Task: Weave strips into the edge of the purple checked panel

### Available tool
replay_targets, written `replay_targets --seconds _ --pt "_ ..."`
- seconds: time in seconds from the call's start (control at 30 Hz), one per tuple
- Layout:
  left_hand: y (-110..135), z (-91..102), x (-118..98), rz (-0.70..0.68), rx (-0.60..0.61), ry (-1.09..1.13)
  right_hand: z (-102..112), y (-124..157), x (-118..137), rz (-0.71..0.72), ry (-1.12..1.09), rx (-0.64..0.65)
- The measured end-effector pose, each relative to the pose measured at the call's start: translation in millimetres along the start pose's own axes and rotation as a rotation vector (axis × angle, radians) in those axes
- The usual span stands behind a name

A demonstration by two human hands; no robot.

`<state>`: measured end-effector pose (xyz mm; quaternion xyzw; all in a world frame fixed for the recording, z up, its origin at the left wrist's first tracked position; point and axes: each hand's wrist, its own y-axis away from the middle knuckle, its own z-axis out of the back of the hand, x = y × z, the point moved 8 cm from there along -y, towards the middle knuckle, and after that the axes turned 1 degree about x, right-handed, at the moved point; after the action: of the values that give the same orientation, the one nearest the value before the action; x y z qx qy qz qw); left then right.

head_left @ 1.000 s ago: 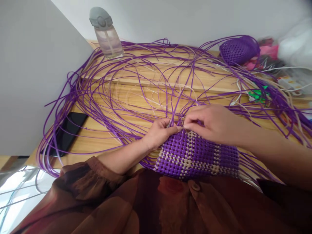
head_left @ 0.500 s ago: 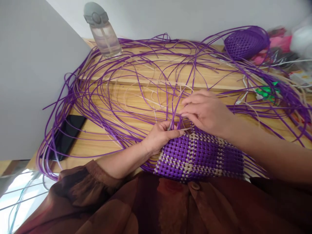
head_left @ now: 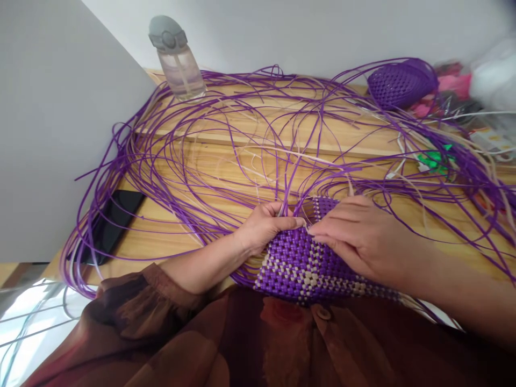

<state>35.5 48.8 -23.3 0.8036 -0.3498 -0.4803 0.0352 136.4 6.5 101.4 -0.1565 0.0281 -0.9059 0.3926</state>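
Observation:
A purple and beige woven piece [head_left: 290,266] lies close against my body, with long loose strands running out from its edges. My left hand [head_left: 268,226] grips its upper left edge, thumb on top, with several upright purple strands [head_left: 286,199] between thumb and fingers. Just to the right, my right hand [head_left: 355,236] is closed, its thumb and fingertips pinching a thin beige strand beside my left thumb. That hand covers the right part of the weave. A beige strand end also shows above its knuckles.
Purple and beige strands [head_left: 161,188] loop across the wooden table [head_left: 161,239]. A phone [head_left: 116,220] lies under them at left, and a water bottle [head_left: 179,64] stands behind. A small purple woven basket [head_left: 399,86], plastic bags and a green packet [head_left: 435,160] sit at right.
My right hand has moved down and right, from above the weave's edge to over its right part, beside my left thumb. The left hand keeps its hold.

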Motion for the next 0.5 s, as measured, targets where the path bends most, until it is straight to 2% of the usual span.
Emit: replay_targets --seconds 0.13,0.23,0.3,0.4,0.5 --pt "-1 1.4 -3 -0.052 0.012 -0.029 1 -6 11 -0.04 -0.317 -0.016" --pt "-2 1.2 -2 -0.064 0.025 -0.046 -1 -9 9 -0.063 -0.411 0.002" --pt "-2 1.6 -3 -0.069 0.014 -0.048 4 -7 4 -0.094 -0.355 -0.02" --pt "-1 2.0 -2 -0.041 -0.012 -0.05 16 0 -4 -0.142 -0.159 -0.068" --pt "-1 1.3 0 0.005 -0.018 -0.057 17 9 -16 -0.153 0.05 -0.032"
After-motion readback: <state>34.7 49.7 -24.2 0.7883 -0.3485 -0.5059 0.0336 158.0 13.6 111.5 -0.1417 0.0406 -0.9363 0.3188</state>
